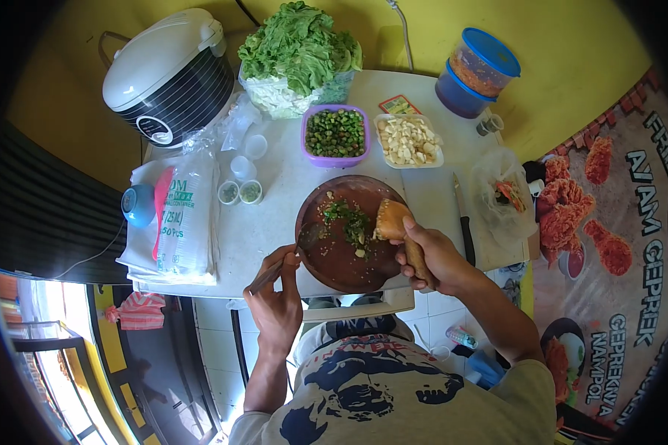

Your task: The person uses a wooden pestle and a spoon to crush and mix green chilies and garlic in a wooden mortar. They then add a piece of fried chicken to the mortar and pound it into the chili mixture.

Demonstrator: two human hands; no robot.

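A round brown mortar (319, 256) stands near the table's front edge, with chopped green pieces and small pale bits (345, 222) in it. My right hand (436, 259) is wrapped round the handle of a wooden pestle (393, 219), its thick head over the right part of the mortar. At the mortar's left rim my left hand (274, 289) grips the handle of a spoon (308, 237), whose bowl rests inside the mortar. Behind the mortar are a purple tub of cut green vegetables (335, 135) and a white tray of peeled pale cloves (408, 141).
A rice cooker (167, 78), a lettuce container (297, 52) and blue-lidded tubs (476, 73) line the back. Plastic packs (174, 222) and small cups (243, 168) are at left. A knife (465, 222) and a plastic bag (503, 196) lie at right.
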